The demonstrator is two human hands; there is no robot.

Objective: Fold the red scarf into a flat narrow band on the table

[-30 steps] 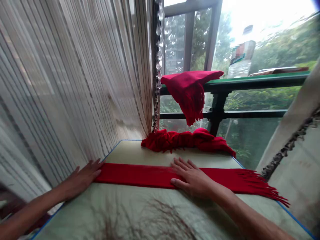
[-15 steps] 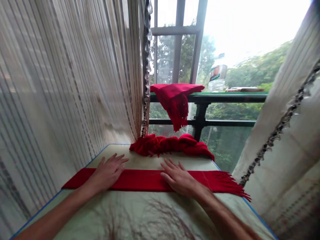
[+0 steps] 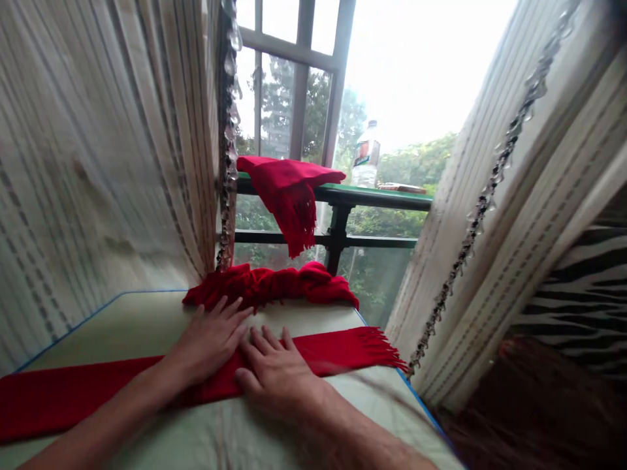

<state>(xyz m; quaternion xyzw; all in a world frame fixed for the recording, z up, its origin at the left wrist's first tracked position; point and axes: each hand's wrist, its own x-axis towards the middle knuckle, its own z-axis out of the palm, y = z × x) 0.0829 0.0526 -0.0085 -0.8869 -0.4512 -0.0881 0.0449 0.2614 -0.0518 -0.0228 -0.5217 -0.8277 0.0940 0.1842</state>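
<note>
A long red scarf [image 3: 337, 352] lies flat across the pale green tabletop [image 3: 147, 316], its fringed end at the right edge. My left hand [image 3: 210, 336] rests on the scarf's middle, palm down and fingers spread. Close beside it, my right hand [image 3: 277, 369] lies flat on the same scarf, fingers stretched out. My forearms cover parts of the cloth. Beyond my hands, a crumpled red cloth [image 3: 274, 287] is bunched along the table's far edge.
Another red fringed cloth [image 3: 289, 189] hangs over the green-topped rail [image 3: 382, 196]. A plastic bottle [image 3: 366, 153] and a flat object [image 3: 401, 188] stand on that ledge. Striped curtains [image 3: 122, 130] hang on both sides. A zebra-patterned surface [image 3: 573, 294] shows at the right.
The view has turned to the right, so table and window sit further left. My hands have come closer together on the scarf, both still flat.
</note>
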